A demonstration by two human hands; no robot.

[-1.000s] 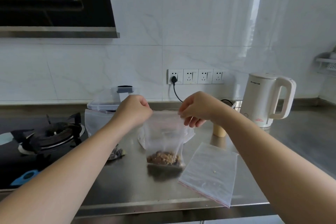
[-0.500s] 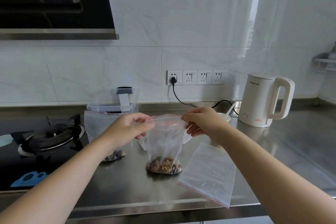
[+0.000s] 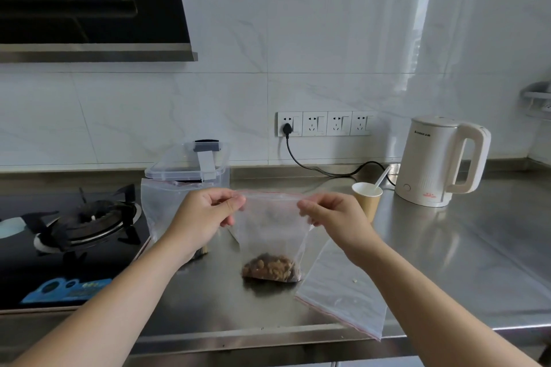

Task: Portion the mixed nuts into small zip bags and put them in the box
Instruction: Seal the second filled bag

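Small zip bag [image 3: 272,232] up off the steel counter [image 3: 447,253], stretched taut between both hands. Left hand [image 3: 205,217] pinching the top left corner, fingers curled round the red seal strip. Right hand [image 3: 331,216] pinching the top right corner, thumb and fingertips clamped on the same strip. Mixed nuts [image 3: 271,268] bunched at the bottom, well below the fingers, hanging just above the counter. Empty zip bag [image 3: 343,292] lying flat just to the right. Larger bag [image 3: 158,208] and clear box [image 3: 187,162] behind the left hand. Paper cup [image 3: 366,198] with spoon near the kettle [image 3: 432,161].
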